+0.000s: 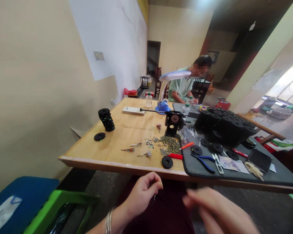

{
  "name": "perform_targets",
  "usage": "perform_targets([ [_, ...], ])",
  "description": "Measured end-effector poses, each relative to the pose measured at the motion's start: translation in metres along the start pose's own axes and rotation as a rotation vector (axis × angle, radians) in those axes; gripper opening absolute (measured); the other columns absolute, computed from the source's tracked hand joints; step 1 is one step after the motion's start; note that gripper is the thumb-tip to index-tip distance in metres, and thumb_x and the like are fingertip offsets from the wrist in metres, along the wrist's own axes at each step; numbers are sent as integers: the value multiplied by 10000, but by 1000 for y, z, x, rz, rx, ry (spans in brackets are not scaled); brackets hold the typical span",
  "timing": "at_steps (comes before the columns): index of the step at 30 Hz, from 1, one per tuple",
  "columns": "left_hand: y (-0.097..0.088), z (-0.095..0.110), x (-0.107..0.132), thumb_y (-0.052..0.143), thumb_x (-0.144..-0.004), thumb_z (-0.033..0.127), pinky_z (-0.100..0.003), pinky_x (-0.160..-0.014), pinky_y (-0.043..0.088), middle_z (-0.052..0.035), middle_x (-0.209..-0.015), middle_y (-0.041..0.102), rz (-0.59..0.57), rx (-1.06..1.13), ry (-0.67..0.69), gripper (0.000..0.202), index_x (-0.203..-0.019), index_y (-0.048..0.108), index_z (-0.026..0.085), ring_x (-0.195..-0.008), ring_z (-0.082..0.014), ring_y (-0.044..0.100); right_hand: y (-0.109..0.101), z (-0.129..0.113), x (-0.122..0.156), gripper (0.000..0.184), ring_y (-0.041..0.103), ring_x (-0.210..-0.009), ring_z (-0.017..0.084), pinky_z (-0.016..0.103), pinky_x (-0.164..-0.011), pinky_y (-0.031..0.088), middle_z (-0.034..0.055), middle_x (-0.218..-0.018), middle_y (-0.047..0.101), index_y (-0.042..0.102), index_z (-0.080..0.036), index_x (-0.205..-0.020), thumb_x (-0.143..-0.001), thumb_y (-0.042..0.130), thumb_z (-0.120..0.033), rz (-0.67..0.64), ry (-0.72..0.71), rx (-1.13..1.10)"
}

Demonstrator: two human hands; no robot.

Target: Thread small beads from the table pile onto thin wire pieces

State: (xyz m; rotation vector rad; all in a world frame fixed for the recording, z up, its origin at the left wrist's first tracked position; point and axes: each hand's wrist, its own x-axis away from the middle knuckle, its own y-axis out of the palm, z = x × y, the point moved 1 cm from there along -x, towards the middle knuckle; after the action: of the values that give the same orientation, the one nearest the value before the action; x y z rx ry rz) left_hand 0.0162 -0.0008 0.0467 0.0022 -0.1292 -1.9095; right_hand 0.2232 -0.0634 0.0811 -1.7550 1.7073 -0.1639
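In front of the table's near edge, my left hand (pixel 146 190) is closed, thumb and fingertips pinched together. A tiny silvery bit shows just below the pinch, too small to name. To its right, my right hand (pixel 217 208) is smeared by motion, so what its fingers do or hold cannot be made out. Nearest to the hands on the table is a black foam disc (pixel 167 162). Behind it lie a red-handled tool (pixel 175 156) and a spread of small dark and yellowish beads (pixel 171 144). Small tufted pieces (pixel 146 154) lie to the left.
A black clamp-like device with a long rod (pixel 173 123) stands mid-table, beside a lamp (pixel 163 105). On the grey mat (pixel 197 169) are blue-handled pliers (pixel 205 161), snips (pixel 218 163) and stacked black discs (pixel 224 126). Another disc stack (pixel 106 120) stands left. A person (pixel 183 86) sits behind.
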Motion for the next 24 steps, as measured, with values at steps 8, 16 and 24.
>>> perform_targets([
  [8, -5, -1, 0, 568, -834, 355, -288, -784, 397, -45, -834, 566, 161, -177, 185, 241, -680, 606, 174, -825, -191, 501, 80, 17, -56, 310, 639, -866, 209, 309, -700, 538, 78, -1014, 666, 605, -205, -1040, -835, 583, -437, -170, 361, -723],
  [16, -12, -13, -4, 587, -815, 382, -247, -652, 393, 13, -659, 517, 218, -116, 135, 258, -669, 575, 170, -650, -146, 475, 100, 28, -52, 331, 546, -538, 116, 215, -494, 436, -9, -652, 593, 572, -171, -839, -788, 619, -495, -296, 431, -788],
  [24, -21, -32, -11, 671, -721, 472, -229, -649, 402, 24, -652, 533, 329, 85, 49, 337, -678, 556, 157, -659, -133, 474, 109, 33, -65, 216, 432, -466, 110, 212, -484, 326, -56, -504, 477, 506, -191, -657, -839, 522, -306, -222, 215, -261],
])
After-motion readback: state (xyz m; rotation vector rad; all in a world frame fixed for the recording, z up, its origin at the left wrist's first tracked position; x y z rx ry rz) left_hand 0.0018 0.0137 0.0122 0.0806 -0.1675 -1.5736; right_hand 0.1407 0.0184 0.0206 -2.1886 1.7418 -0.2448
